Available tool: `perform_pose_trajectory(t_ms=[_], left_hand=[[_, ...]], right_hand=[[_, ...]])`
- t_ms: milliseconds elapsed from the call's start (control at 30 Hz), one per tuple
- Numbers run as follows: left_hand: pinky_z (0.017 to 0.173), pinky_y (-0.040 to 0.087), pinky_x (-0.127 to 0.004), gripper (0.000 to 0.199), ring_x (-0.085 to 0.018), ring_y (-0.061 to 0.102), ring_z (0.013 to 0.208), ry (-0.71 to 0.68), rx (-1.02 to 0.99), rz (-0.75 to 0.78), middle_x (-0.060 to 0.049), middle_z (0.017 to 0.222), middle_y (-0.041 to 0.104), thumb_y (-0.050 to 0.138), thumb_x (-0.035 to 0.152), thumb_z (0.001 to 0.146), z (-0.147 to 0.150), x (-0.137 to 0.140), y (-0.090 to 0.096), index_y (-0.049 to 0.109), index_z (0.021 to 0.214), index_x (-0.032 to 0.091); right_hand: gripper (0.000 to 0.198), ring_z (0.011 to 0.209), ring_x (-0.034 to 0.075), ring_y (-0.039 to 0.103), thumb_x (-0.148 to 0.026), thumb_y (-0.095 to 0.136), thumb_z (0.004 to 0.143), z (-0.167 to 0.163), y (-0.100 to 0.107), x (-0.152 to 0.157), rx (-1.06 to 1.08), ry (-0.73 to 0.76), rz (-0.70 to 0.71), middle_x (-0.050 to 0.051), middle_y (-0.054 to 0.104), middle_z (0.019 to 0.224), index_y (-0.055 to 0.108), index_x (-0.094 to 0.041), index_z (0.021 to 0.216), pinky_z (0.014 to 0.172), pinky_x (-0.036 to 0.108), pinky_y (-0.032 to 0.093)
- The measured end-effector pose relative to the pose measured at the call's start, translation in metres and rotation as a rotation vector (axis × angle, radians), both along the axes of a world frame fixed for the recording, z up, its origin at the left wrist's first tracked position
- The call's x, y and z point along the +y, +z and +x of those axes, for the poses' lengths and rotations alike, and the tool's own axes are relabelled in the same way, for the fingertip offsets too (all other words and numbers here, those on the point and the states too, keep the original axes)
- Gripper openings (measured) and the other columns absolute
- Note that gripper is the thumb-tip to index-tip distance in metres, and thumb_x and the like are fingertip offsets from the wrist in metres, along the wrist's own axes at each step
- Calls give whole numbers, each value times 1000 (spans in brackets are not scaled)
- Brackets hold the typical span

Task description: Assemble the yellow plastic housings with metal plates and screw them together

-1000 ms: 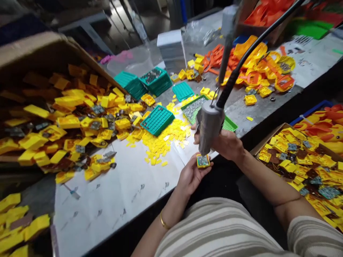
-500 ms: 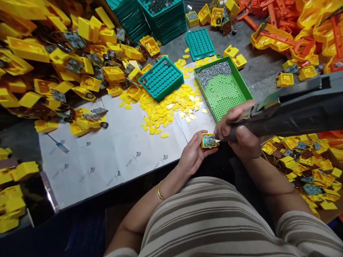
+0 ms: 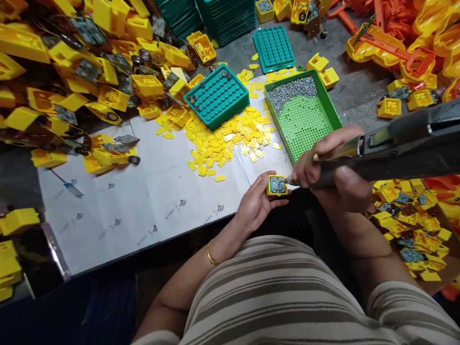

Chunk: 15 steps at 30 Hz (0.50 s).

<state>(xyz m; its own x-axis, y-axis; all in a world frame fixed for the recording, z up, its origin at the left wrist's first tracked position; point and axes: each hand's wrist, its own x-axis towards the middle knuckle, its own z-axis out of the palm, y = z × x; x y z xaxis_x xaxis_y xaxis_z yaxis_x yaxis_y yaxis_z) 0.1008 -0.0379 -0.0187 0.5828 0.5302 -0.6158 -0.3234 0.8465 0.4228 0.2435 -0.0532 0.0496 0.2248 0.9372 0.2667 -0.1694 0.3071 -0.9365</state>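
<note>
My left hand (image 3: 254, 203) grips a small yellow plastic housing (image 3: 277, 185) by its sides, just past the table's front edge. A grey-green part sits inside it, facing up. My right hand (image 3: 332, 167) is wrapped round a dark electric screwdriver (image 3: 398, 153), which comes in from the right. The driver's tip meets the right side of the housing; the exact contact point is too small to make out. Just beyond my right hand stands a green tray (image 3: 304, 120) with small silver screws heaped at its far end.
Loose yellow plastic tabs (image 3: 230, 141) lie around a teal tray (image 3: 217, 96). Yellow housings with wires are piled at the left (image 3: 108, 67), and more fill a box (image 3: 413, 225) at the right. Orange parts (image 3: 391, 38) lie far right. A phone (image 3: 41, 261) rests at the left edge.
My right thumb has lifted and my fingers have shifted on the screwdriver. The housing stays in my left hand, with the driver tip still against it. The whole view has shifted slightly.
</note>
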Motion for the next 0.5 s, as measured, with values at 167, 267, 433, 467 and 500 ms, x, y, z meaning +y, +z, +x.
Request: perform_pose_trajectory(t_ms=[167,267,433,467,500], left_hand=[[60,59,-30,18,-19,71,78,4,-15,-18,-6,93,68,44,31,96,-3,0,-1,55,107,21],[59,59,-29,19,-19,70,78,38,-16,-11,-6,95,67,49,31,94,-4,0,-3,57,107,20],[59,59,-28,17,-18,70,80,75,-26,4,-5,96,67,54,28,91,-4,1,-1,60,105,20],[59,59,-28,17,-18,70,79,68,-30,-5,-5,95,67,54,29,92,-3,1,0,60,105,20],[60,58,-28,17,-19,70,79,59,-34,-14,-5,95,67,54,30,92,-3,1,1,60,104,20]], right_hand=[[16,42,11,47,-32,62,81,1,5,3,74,-31,220,-7,48,56,59,-22,92,41,28,41],[12,39,10,44,-29,60,79,3,8,6,99,-97,231,-7,47,54,60,-22,88,40,27,40],[8,38,12,44,-31,60,81,6,13,6,99,-97,216,-7,46,52,56,-24,82,40,28,42],[9,38,12,44,-31,61,80,6,13,6,98,-92,220,-7,46,52,55,-24,82,40,28,42],[10,38,12,44,-32,61,80,5,12,6,96,-90,218,-7,46,53,55,-24,82,41,29,42]])
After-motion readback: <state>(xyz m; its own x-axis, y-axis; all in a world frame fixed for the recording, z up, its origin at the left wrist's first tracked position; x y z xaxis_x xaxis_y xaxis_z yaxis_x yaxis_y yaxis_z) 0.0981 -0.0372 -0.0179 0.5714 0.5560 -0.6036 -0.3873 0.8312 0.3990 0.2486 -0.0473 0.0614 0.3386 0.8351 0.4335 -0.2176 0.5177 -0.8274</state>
